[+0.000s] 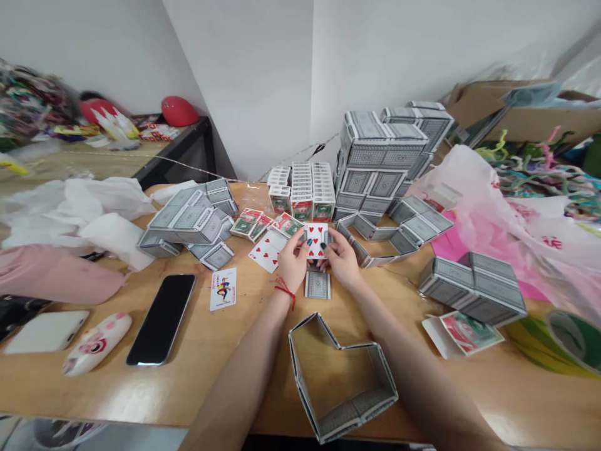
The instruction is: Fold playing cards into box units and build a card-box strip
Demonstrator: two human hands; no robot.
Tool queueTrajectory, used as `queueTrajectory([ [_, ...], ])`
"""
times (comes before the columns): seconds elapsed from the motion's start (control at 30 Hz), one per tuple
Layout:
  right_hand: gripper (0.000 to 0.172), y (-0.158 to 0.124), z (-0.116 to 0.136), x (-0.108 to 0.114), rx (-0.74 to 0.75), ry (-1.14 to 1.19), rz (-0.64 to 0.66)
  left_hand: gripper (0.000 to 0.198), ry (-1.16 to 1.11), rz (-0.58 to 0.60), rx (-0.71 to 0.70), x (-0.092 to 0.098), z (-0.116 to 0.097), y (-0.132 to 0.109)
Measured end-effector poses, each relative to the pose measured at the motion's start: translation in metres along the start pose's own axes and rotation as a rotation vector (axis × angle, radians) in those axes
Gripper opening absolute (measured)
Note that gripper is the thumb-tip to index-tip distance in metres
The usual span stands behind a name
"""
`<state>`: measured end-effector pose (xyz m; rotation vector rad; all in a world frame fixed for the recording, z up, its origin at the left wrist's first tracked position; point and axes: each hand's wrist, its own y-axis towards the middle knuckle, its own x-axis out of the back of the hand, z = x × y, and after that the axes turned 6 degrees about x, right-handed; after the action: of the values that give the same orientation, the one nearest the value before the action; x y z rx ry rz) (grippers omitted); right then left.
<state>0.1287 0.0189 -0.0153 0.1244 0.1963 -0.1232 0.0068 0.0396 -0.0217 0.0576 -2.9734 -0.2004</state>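
My left hand [292, 258] and my right hand [344, 257] pinch a playing card [317, 239] with red hearts by its two sides, face towards me. Other cards may be behind it; I cannot tell. Just below lies a face-down card [318, 287] with a grey patterned back. Left of my hands, a large-looking hearts card [265, 252] rests face up, partly under card boxes [287, 224]. A joker card [224, 289] lies farther left. Between my forearms stands an open, heart-like frame [359, 412] of folded grey cards.
Behind my hands are stacked card boxes [301, 188] and a tall folded-card structure [369, 156]. More card structures stand at left [183, 216] and right [474, 285]. A phone [162, 319] lies at left; a tape roll [530, 341] and opened card box [472, 332] are at right.
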Motion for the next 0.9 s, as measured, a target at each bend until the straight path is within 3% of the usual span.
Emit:
queueTrajectory([
  [0.17,0.053,0.0000,0.0017,-0.0001,0.005,-0.015,0.012,0.040,-0.013,0.027,0.030,0.0002,0.0030,0.0008],
  [0.73,0.044,0.0009,0.0008,0.0012,-0.033,-0.005,0.007,0.035,0.022,0.003,0.037,0.0013,-0.0060,-0.0029],
  [0.9,0.047,0.0035,0.0012,0.0053,-0.062,0.049,0.005,0.046,0.046,0.079,-0.010,0.0001,-0.0035,-0.0038],
])
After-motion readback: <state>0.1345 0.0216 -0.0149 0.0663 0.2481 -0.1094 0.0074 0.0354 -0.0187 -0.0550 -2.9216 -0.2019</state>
